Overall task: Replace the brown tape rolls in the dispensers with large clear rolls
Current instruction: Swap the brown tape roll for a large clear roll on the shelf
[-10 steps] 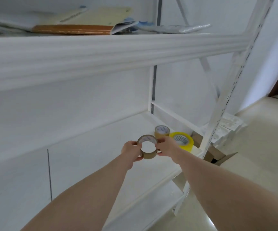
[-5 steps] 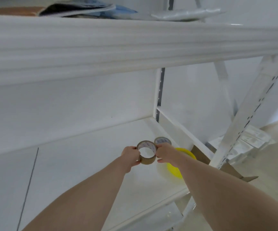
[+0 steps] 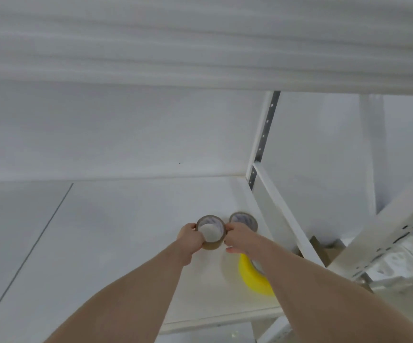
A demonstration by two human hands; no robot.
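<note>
- Nearest me, two bare forearms reach forward over the white shelf, converging toward its right end.
- Under my right forearm I see a yellow tape roll lying on the shelf, partly covered by the arm, close to the shelf's front edge.
- My left hand pinches the left side of a brown tape roll, fingers curled shut against its rim.
- My right hand clamps the same roll's right side, thumb and fingers closed on it; one finger sticks out below, off the roll.
- The brown roll sits between both hands with its open core facing up toward me; I cannot tell whether its bottom edge touches the shelf.
- Just beyond my right hand, a second brown tape roll rests on the shelf, next to the held one and close to the side rail.
- Farther back, the white upright post with its punched holes rises to the blurred upper shelf edge.
</note>
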